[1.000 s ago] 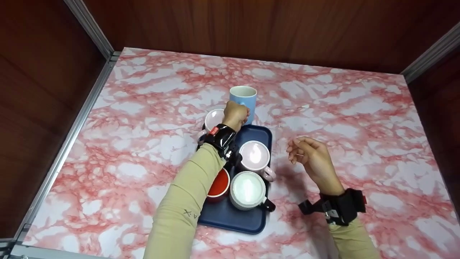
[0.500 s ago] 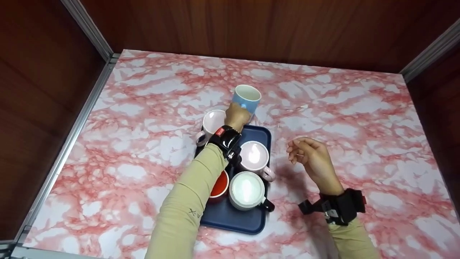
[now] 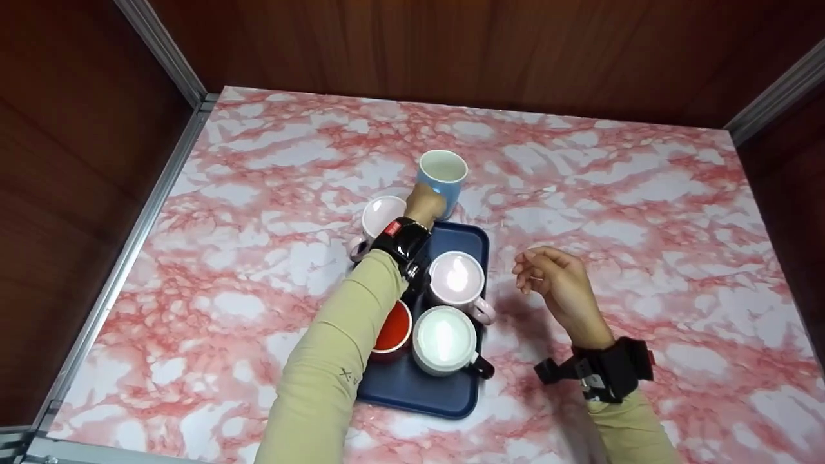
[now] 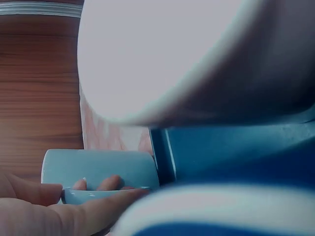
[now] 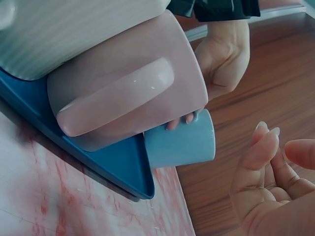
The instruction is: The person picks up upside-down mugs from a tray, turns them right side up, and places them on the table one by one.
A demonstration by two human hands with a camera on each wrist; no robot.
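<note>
My left hand grips the handle of a light blue mug, which stands at the far end of a dark blue tray. In the left wrist view, thumb and fingers wrap the handle, and the base of the blue mug lies close by the tray's rim. Beside the left hand is a pale pink mug, partly covered by the wrist. My right hand hovers to the right of the tray, its fingers loosely curled around nothing.
On the tray are a second pink mug, a white mug with a black handle, and a red-lined mug partly behind the left sleeve. Brown wooden panels wall in the red-and-white marbled table.
The blue mug leaned right half a second ago and now stands straighter, slightly right of where it was one second ago. My left hand moved with it; the right hand barely moved.
</note>
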